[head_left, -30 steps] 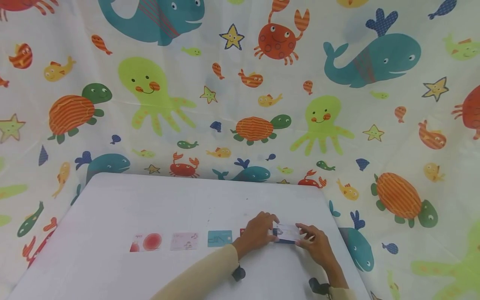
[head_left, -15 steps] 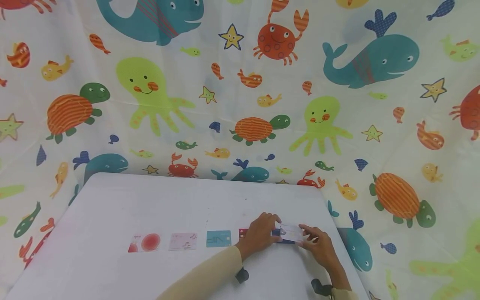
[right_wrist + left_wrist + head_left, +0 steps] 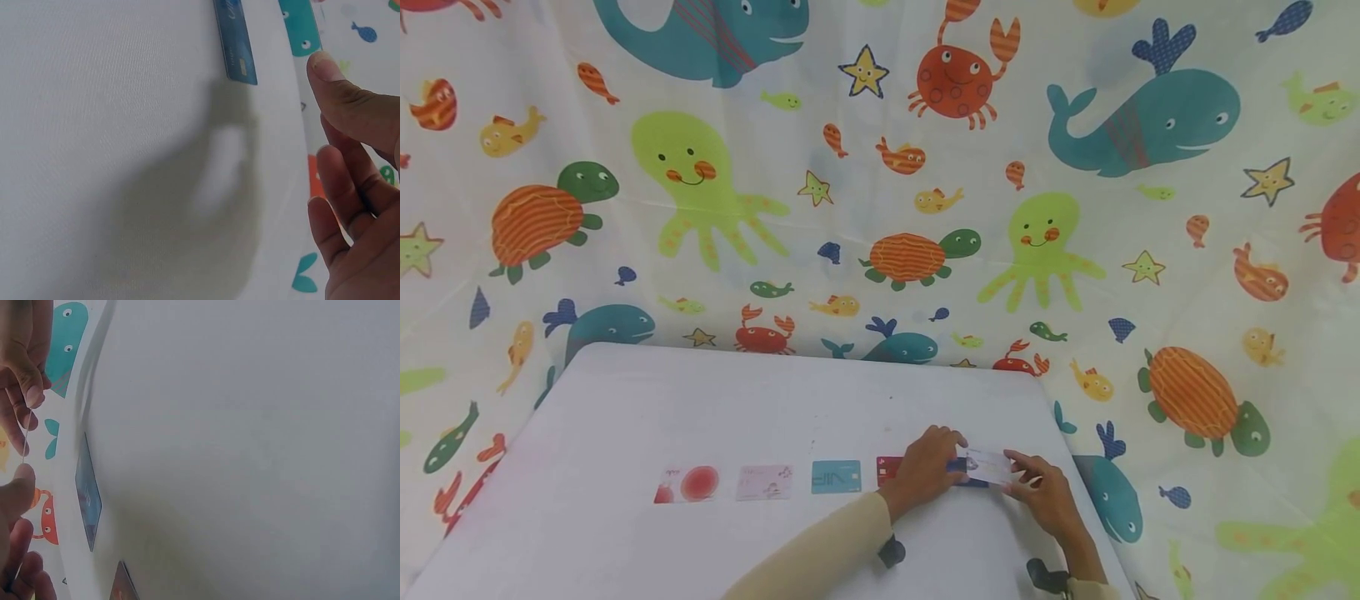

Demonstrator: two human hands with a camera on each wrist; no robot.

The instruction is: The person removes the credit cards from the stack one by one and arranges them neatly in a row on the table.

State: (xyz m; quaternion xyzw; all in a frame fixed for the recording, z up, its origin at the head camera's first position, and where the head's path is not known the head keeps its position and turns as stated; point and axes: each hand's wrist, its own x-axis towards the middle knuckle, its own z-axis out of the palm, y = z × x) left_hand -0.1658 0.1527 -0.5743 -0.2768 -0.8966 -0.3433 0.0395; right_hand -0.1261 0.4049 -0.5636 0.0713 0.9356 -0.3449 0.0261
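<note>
A thin whitish card (image 3: 989, 465) is held up between my two hands, above a dark blue card (image 3: 976, 482) that lies on the white table. The left hand (image 3: 925, 468) pinches its left end. At its right end the right hand (image 3: 1043, 492) grips it between thumb and fingers. In the left wrist view the held card (image 3: 26, 439) shows edge-on. The blue card lies flat below it, and in the right wrist view this blue card (image 3: 236, 47) is cut off by the top edge. A red card (image 3: 887, 467) is partly hidden behind the left hand.
Left of the hands lie a teal card (image 3: 837, 477), a pale pink card (image 3: 764, 482) and a white card with a red circle (image 3: 687, 484), in one row. They rest on the white table (image 3: 700, 550). A sea-animal curtain (image 3: 820, 250) hangs behind the table.
Both hands have shifted slightly to the right with the whitish card, uncovering more of the red card. The cards on the table stay in place.
</note>
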